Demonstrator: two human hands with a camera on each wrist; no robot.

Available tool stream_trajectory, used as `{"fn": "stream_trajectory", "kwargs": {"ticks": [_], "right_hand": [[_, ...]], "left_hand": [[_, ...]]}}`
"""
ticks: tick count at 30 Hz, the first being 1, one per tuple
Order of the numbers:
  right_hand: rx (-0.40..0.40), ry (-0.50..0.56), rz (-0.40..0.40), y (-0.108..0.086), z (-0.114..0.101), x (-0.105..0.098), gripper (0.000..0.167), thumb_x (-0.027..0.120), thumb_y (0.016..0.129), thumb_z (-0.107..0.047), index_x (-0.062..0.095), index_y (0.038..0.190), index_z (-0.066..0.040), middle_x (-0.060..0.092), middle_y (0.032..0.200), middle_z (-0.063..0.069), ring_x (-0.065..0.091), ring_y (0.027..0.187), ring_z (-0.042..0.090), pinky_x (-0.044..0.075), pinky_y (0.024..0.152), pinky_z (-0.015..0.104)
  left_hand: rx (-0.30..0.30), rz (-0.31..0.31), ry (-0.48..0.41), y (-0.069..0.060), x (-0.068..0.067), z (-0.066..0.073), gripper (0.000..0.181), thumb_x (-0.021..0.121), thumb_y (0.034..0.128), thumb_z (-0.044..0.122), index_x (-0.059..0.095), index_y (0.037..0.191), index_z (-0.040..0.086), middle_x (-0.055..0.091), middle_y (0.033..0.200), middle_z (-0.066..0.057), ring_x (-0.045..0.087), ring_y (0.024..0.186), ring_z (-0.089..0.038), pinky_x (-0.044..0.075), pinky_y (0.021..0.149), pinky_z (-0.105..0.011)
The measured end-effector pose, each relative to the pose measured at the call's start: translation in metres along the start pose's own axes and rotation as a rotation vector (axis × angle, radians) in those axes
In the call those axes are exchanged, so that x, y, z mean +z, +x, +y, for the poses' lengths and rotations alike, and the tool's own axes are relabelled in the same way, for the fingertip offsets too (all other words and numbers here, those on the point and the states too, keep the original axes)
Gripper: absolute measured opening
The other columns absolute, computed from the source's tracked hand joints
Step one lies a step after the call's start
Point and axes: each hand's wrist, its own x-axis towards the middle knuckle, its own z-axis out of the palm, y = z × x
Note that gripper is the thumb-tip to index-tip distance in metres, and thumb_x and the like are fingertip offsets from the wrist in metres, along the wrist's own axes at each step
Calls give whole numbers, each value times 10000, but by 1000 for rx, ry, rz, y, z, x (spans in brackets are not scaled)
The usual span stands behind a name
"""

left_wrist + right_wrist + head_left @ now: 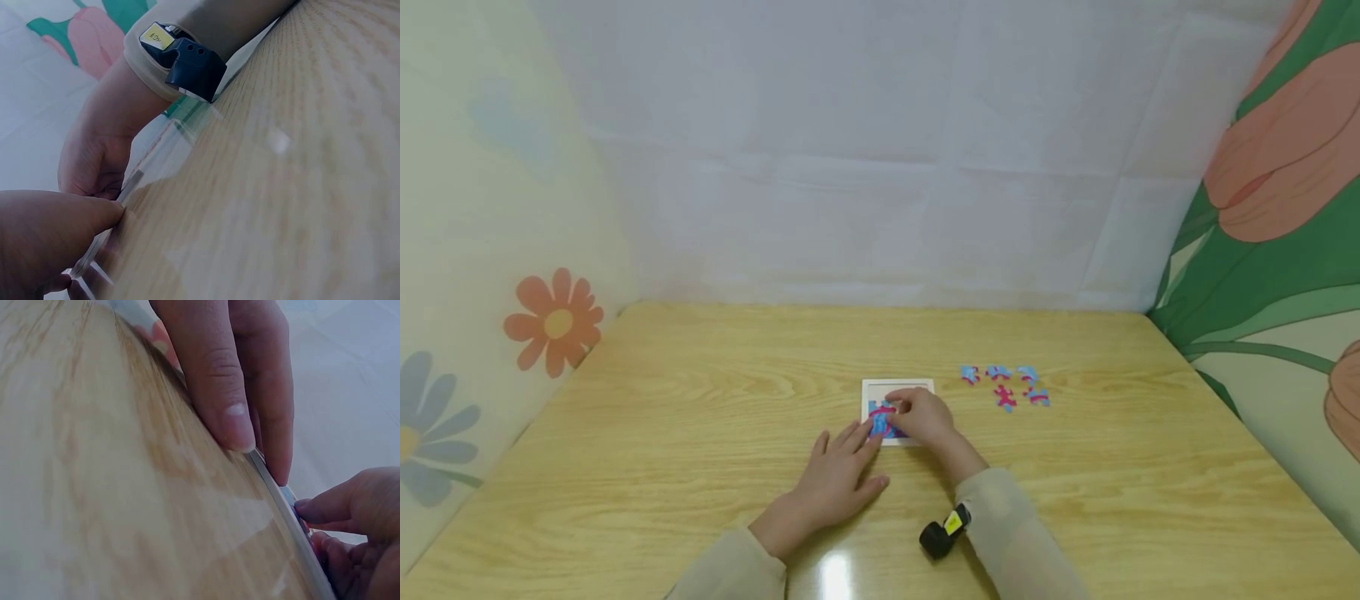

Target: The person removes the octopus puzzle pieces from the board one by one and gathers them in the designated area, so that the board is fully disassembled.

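A small white puzzle frame (928, 384) lies on the table, its lower part filled with blue and pink jigsaw pieces (878, 423). My left hand (838, 479) rests with outstretched fingers on the frame's lower left side, its thumb held apart near the table. Over the right half of the frame, my right hand (927, 417) has its fingers curled. In the right wrist view, the thumb and fingers of the right hand (359, 515) pinch a puzzle piece (306, 526) at the frame's surface; most of that piece is hidden.
Several loose blue and pink puzzle pieces (1004, 396) lie to the right of the frame. A black wrist camera (937, 540) hangs beside the right sleeve. White cloth (880, 167) stands behind the wooden table (700, 375), with flower-patterned cloth at both sides.
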Motion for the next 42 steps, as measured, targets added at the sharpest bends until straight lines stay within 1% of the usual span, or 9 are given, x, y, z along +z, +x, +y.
{"fn": "stream_trajectory", "kwargs": {"ticks": [9, 14, 18, 22, 26, 31, 35, 42], "right_hand": [[21, -14, 12, 0, -2, 1, 252, 662, 738, -191, 638, 983, -136, 491, 645, -49, 431, 552, 94, 339, 503, 239], [5, 3, 56, -1, -1, 1, 235, 667, 722, -160, 641, 954, -133, 501, 657, -40, 442, 565, 100, 347, 509, 244], [-16, 55, 98, -1, 0, 2, 222, 672, 714, -141, 652, 934, -116, 547, 700, -27, 491, 629, 113, 381, 562, 251], [-15, 142, 114, -2, 0, 2, 209, 680, 704, -116, 657, 911, -93, 582, 714, -13, 536, 686, 133, 404, 613, 256], [4, 215, 110, -3, 0, 2, 218, 679, 691, -65, 652, 907, -70, 576, 702, -6, 529, 678, 129, 407, 622, 257], [21, 269, 98, -3, -1, 1, 220, 662, 693, -20, 645, 909, -57, 548, 669, -10, 478, 620, 105, 391, 582, 247], [29, 269, 97, -3, -1, 0, 214, 652, 698, -14, 644, 905, -66, 532, 648, -17, 460, 591, 98, 381, 552, 239], [44, 233, 105, -2, 0, 1, 197, 628, 718, -23, 643, 904, -87, 533, 649, -19, 462, 584, 105, 381, 550, 249]], "left_hand": [[3, 5, 10, 0, 0, 0, 550, 527, 825, 368, 457, 1239, 13, 346, 1317, -163, 308, 1189, -327, 189, 889, -590], [-7, -12, -2, 0, -2, 1, 549, 525, 828, 365, 452, 1241, 12, 337, 1322, -167, 300, 1191, -336, 181, 892, -592], [-12, -26, -8, 0, -2, 2, 546, 519, 833, 366, 451, 1242, 11, 329, 1326, -167, 292, 1195, -336, 177, 895, -592], [-12, -28, -7, 0, -2, 2, 544, 521, 831, 366, 458, 1236, 9, 332, 1325, -166, 294, 1194, -335, 178, 895, -590], [-10, -25, -6, 0, -2, 2, 543, 524, 829, 368, 463, 1233, 12, 338, 1322, -163, 298, 1191, -334, 182, 892, -592], [-6, -19, -5, 1, -2, 1, 541, 530, 826, 365, 466, 1232, 15, 342, 1320, -162, 302, 1188, -333, 184, 890, -594], [-5, -15, -2, 1, -1, 1, 541, 530, 825, 366, 467, 1232, 16, 345, 1318, -162, 303, 1188, -332, 186, 890, -592], [-9, -26, -4, 0, -1, 1, 540, 524, 829, 370, 464, 1237, 21, 343, 1321, -157, 298, 1193, -326, 183, 895, -586]]}}
